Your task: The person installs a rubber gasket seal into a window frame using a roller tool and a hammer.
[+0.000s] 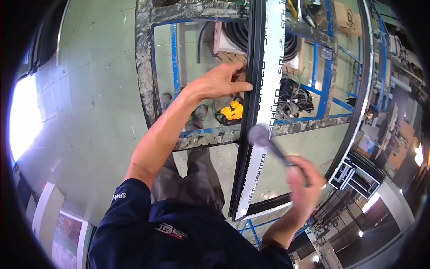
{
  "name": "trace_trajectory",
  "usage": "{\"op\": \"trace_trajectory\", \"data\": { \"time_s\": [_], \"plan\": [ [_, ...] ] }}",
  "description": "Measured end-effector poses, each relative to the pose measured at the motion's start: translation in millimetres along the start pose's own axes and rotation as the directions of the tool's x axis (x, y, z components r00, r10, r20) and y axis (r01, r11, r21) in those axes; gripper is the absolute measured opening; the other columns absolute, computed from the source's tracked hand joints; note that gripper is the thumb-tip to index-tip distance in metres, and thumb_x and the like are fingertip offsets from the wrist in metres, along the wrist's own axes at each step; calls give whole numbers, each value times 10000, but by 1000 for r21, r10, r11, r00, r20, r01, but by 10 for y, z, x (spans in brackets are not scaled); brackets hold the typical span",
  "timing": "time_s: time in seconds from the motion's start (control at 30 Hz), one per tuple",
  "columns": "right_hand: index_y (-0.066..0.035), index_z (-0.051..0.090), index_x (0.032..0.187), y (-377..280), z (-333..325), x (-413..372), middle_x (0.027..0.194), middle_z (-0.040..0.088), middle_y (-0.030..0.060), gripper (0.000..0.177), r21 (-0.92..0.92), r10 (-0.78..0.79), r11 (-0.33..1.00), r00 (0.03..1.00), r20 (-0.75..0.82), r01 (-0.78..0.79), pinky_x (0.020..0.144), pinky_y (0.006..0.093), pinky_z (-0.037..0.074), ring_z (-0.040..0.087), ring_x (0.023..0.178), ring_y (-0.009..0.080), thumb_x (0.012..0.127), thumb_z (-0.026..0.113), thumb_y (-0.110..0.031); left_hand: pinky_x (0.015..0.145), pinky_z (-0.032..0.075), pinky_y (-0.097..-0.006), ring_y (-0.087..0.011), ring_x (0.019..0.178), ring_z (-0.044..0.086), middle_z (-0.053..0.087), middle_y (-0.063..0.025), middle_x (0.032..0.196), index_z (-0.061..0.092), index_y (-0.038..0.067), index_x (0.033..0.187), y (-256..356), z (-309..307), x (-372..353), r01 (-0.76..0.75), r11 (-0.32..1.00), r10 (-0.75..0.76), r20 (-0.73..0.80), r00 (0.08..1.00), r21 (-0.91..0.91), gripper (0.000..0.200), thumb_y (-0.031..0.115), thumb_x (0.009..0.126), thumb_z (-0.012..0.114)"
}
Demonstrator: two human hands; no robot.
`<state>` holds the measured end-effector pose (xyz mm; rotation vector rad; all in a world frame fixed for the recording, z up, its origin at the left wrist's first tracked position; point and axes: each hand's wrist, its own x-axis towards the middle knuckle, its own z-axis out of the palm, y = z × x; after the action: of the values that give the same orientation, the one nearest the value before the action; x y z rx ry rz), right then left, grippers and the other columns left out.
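My left hand [224,81] rests at the left edge of a long dark profile [255,58], its thumb against the edge and its other fingers partly hidden beside and below it. White film with printed lettering [272,58] covers the profile's upper face. In my right hand [305,181] is the handle of a mallet, fingers wrapped round it. The mallet [260,135], blurred by motion, has its round head over the white film, to the lower right of my left hand.
A worn, paint-spotted support frame [145,67] with blue parts carries the profile. Below it lie a yellow and black tool [232,112], a bundle of black cable [293,99] and coiled black strips [235,33]. More dark profiles [360,175] stand at the right.
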<state>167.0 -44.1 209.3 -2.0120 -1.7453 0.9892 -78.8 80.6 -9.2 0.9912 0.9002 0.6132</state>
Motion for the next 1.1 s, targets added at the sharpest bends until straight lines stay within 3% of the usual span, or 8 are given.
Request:
{"op": "trace_trajectory", "data": {
  "time_s": [0.07,0.17,0.3,0.37,0.5,0.6,0.73,1.1],
  "plan": [
    [14,703,1164,223,-223,78,882,697,76,271,236,41,972,978,-203,8,612,240,449,617,756,94,955,640,-147,650,535,-282,-122,759,635,627,-20,847,579,-23,1175,-89,128,10,-11,1000,9,-88,996,-19,345,177,924,706],
    [15,628,1313,528,-123,768,1057,688,85,367,153,3,986,917,-399,63,760,229,478,626,899,117,996,607,-169,603,551,-285,-118,721,635,610,-24,799,598,-49,1103,-140,317,48,-41,999,38,-255,966,-5,253,133,937,655],
    [9,619,1322,1331,186,1537,1192,684,125,383,-23,-146,989,923,-357,147,954,318,476,630,1078,193,1002,617,-202,530,537,-287,-112,645,625,623,-34,760,635,-75,1053,-189,545,32,-51,999,48,-455,889,5,212,111,959,597],
    [-2,628,1317,1641,379,1644,1235,682,132,377,52,-123,988,941,-315,147,1008,340,452,619,1137,215,1006,613,-215,530,537,-285,-104,638,622,639,-38,771,639,-85,1094,-122,657,-12,-31,1000,23,-532,846,-6,240,108,960,590],
    [-71,684,1261,1667,646,1611,1031,740,185,342,-102,-45,995,963,-266,18,857,330,519,700,917,237,984,631,-265,481,476,-259,-63,599,589,618,-23,688,677,-69,1072,-80,668,-52,104,987,-19,-570,821,118,233,114,964,583],
    [-68,698,1236,1773,675,1677,928,743,188,343,-52,-201,979,901,-386,196,777,344,530,694,792,239,980,630,-287,471,448,-245,-71,562,579,591,-15,631,690,-46,972,22,494,-48,95,995,-89,-428,900,-7,188,116,947,599],
    [-16,670,1274,1872,668,1692,835,621,10,361,-54,-100,995,952,-290,88,492,229,304,383,562,31,1005,628,-253,493,463,-251,-90,559,608,609,-22,660,686,-31,894,109,304,-31,140,990,-140,-289,947,-20,169,117,931,615],
    [-55,699,1242,1832,663,1694,690,569,10,348,-90,-54,996,950,-307,28,492,256,308,386,536,49,990,644,-289,488,458,-251,-106,553,636,648,-40,686,697,-5,810,188,120,66,242,970,-240,-181,954,-10,132,97,855,626]
  ]
}}
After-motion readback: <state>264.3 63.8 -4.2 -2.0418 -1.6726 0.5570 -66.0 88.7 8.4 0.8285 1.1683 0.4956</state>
